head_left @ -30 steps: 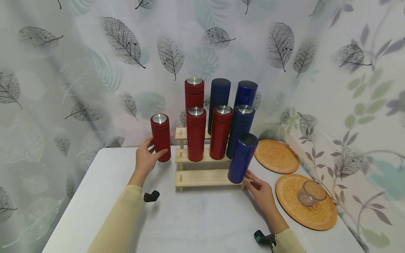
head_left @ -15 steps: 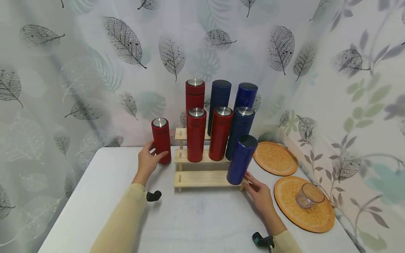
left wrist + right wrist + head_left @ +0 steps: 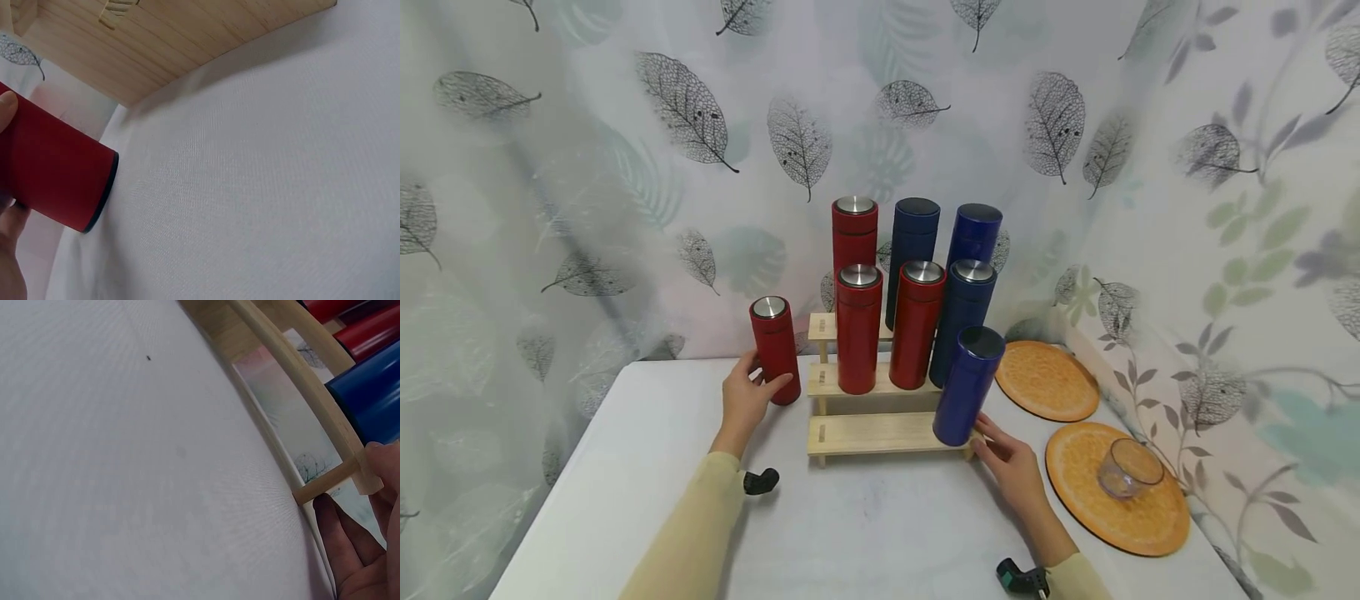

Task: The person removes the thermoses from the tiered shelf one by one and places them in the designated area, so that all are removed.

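My left hand (image 3: 747, 400) grips a red thermos flask (image 3: 777, 354) with a steel-topped lid, left of a wooden tiered rack (image 3: 872, 433). In the left wrist view the flask's dark base (image 3: 103, 194) is close to the white cloth; whether it touches is hard to tell. My right hand (image 3: 1011, 462) holds the right end of the rack's lowest shelf. The right wrist view shows the thumb (image 3: 381, 456) at the shelf's end and fingers (image 3: 340, 540) below, by its leg. Beside that hand a glossy blue flask (image 3: 967, 387) stands on the lowest shelf.
The middle shelf carries two red flasks (image 3: 857, 333) and a dark blue flask (image 3: 962, 325). More flasks (image 3: 913, 250) stand on the top shelf. At right lie two round orange mats (image 3: 1048, 379), the nearer bearing a clear glass (image 3: 1129, 468). A patterned curtain (image 3: 625, 167) hangs behind.
The red flask in my left hand has come slightly lower in the head view relative to the rack. My right hand stays at the rack's end. The head view has shifted a little.
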`<state>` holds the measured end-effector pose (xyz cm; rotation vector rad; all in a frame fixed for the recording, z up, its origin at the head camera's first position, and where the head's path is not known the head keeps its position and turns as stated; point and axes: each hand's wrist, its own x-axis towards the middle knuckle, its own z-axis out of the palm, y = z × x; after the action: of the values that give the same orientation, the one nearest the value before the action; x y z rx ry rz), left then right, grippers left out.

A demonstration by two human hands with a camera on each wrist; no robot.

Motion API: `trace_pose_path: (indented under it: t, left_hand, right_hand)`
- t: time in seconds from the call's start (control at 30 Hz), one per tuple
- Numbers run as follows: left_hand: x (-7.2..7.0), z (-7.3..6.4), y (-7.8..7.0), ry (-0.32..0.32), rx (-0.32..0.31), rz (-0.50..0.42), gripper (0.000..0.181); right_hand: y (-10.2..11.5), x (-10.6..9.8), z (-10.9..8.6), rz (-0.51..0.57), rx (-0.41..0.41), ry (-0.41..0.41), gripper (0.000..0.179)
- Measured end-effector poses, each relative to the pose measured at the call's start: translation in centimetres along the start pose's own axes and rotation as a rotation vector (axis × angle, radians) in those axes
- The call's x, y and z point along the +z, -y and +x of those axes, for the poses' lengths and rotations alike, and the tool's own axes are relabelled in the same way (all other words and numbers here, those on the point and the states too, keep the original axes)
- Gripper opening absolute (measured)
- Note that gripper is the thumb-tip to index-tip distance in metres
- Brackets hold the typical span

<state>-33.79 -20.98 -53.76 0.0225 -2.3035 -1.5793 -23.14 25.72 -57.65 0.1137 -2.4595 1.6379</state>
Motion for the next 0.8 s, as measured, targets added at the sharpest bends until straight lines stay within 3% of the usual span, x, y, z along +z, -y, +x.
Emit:
trace_pose_path:
  t: [0.6,0.8]
  left_hand:
    - [-0.52,0.33,0.33,0.048,-0.021,0.011,0.079]
    - [-0.74,0.43,0.18,0.061,-0.047,0.027,0.08]
  right_hand:
    - [0.39,0.15,-0.04,-0.022,0.036,-0.003,0.041]
    - [0.03,0.08,-0.05,-0.02,0.006,-0.002,0.042]
